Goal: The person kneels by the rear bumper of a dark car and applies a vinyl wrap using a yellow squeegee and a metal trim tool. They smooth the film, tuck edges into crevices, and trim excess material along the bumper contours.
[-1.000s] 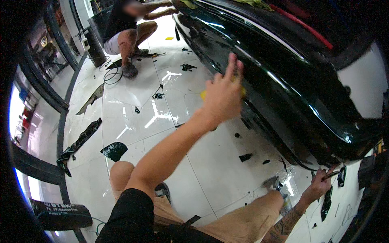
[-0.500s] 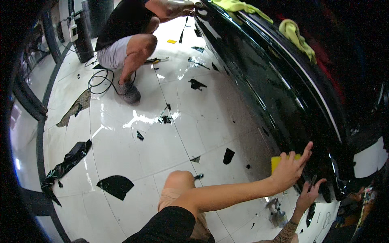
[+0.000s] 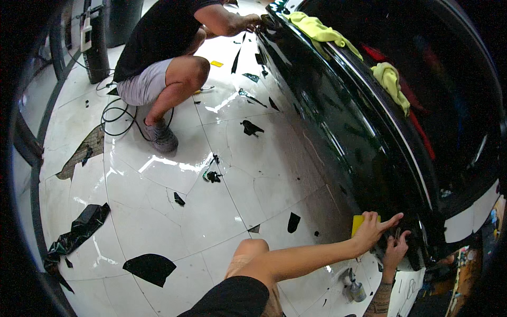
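My left hand [image 3: 368, 231] is closed on a flat yellow squeegee card [image 3: 358, 224] near the lower rear of a glossy black car panel [image 3: 338, 127]. Its index finger stretches out over the dark surface. Just below and to the right, my right hand [image 3: 393, 252] pinches a slim grey tool [image 3: 397, 232], too small to make out fully. Both hands are close to the panel's near end, and part of each grip is hidden by the fingers.
A co-worker [image 3: 158, 58] squats at the far end, hands on the panel. Yellow-green cloths [image 3: 319, 29] lie along its upper edge. Black film scraps [image 3: 150, 268] litter the white tiles, near a cable [image 3: 119, 108] and a broken tile patch [image 3: 84, 153]. A spray bottle [image 3: 356, 289] stands by my right forearm.
The view has shifted, and more of the car's dark window shows. My hands sit slightly lower in the picture, still at the panel's near end with the same things in them.
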Demonstrator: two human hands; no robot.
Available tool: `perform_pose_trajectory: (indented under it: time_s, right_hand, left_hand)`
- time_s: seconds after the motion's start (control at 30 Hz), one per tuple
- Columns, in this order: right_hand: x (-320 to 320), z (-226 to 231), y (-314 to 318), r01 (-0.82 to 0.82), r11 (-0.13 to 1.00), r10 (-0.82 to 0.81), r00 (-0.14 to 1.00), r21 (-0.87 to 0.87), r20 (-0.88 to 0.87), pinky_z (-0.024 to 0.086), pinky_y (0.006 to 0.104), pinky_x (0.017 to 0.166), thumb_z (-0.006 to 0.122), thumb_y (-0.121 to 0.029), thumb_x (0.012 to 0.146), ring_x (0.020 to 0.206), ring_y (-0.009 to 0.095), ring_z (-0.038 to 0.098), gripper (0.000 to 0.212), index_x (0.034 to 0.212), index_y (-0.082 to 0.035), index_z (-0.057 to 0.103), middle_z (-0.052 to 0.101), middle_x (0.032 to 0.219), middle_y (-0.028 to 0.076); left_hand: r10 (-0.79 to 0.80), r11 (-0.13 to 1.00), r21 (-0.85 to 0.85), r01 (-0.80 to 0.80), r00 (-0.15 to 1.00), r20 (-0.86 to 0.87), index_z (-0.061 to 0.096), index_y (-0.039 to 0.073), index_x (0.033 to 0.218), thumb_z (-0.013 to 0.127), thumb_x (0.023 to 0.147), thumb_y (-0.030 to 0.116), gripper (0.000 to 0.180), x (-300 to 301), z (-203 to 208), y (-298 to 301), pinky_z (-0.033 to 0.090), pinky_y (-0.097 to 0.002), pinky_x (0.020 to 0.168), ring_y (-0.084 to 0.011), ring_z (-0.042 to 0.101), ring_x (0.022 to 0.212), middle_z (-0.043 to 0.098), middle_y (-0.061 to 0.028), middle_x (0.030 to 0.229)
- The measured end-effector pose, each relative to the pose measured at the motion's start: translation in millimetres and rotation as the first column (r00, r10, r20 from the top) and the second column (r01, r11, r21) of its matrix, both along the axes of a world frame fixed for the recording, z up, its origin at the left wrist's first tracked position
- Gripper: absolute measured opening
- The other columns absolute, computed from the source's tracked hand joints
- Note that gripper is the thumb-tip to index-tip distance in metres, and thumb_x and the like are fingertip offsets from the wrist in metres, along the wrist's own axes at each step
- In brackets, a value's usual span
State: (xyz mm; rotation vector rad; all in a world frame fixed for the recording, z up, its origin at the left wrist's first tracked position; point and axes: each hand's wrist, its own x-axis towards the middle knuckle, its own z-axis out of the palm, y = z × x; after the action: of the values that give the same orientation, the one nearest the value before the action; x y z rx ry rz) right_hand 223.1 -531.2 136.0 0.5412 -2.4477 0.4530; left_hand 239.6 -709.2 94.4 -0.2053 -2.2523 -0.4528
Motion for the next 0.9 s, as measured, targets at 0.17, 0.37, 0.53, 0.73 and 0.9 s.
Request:
perform_pose_trajectory:
  time_s: [0.17, 0.37, 0.53, 0.73, 0.9]
  right_hand:
    - [11.7, 31.5, -23.2, 0.027, 0.995, -0.043, 0.985, 0.099, 0.165, 0.045, 0.0422, 0.078, 0.065, -0.031, 0.087, 0.091, 0.037, 0.061, 0.069, 0.133, 0.015, 0.043, 0.063, 0.101, 0.03]
    - [13.1, 40.8, -39.5, -0.111, 0.988, 0.078, 0.959, 0.107, 0.272, 0.052, 0.0325, 0.074, 0.065, -0.024, 0.088, 0.087, 0.024, 0.07, 0.044, 0.118, 0.007, 0.059, 0.07, 0.1, 0.022]
    - [32.4, 48.8, 6.9, -0.031, 0.972, -0.004, 0.989, 0.234, 0.149, 0.049, 0.0424, 0.058, 0.063, -0.01, 0.078, 0.053, 0.036, 0.057, 0.078, 0.151, -0.021, 0.035, 0.056, 0.056, 0.013]
    - [76.0, 29.1, 78.5, 0.003, 0.999, 0.01, 0.964, -0.046, 0.264, 0.05, 0.0361, 0.063, 0.06, -0.007, 0.083, 0.063, 0.025, 0.06, 0.056, 0.139, -0.01, 0.051, 0.063, 0.077, 0.018]
    - [84.8, 69.2, 83.4, -0.13, 0.988, 0.148, 0.946, -0.078, 0.288, 0.047, 0.0282, 0.071, 0.052, 0.0, 0.087, 0.072, 0.015, 0.054, 0.04, 0.127, 0.001, 0.052, 0.06, 0.086, 0.008]
  left_hand:
    - [-0.031, 0.982, 0.188, 0.023, 0.999, 0.039, 0.012, 0.021, 0.158, 0.06, 0.085, 0.02, 0.087, 12.2, 1.2, 16.6, 0.04, -0.044, 0.071, -0.0289, 0.055, 0.085, 0.031, -0.0053, 0.155]
    - [-0.202, 0.961, 0.246, 0.125, 0.927, 0.316, 0.031, 0.021, 0.152, 0.06, 0.086, 0.022, 0.073, 16.5, 19.8, 1.5, 0.048, -0.0536, 0.072, -0.0336, 0.061, 0.089, 0.025, -0.0009, 0.16]
    - [-0.098, 0.989, 0.12, 0.089, 0.992, 0.076, 0.032, 0.038, 0.151, 0.062, 0.077, 0.01, 0.084, 17.3, 13.4, 11.3, 0.047, -0.0482, 0.071, -0.0339, 0.055, 0.094, 0.013, -0.0008, 0.164]
    - [-0.169, 0.984, 0.063, 0.167, 0.986, 0.016, 0.034, 0.035, 0.151, 0.067, 0.07, 0.007, 0.091, 18.9, 6.0, 31.6, 0.046, -0.0468, 0.072, -0.0338, 0.054, 0.098, 0.011, -0.0052, 0.164]
    - [-0.186, 0.981, 0.06, 0.182, 0.981, 0.062, 0.034, 0.037, 0.151, 0.068, 0.072, 0.008, 0.091, 21.7, 9.7, 46.9, 0.044, -0.0464, 0.075, -0.0347, 0.053, 0.102, 0.007, -0.0054, 0.164]
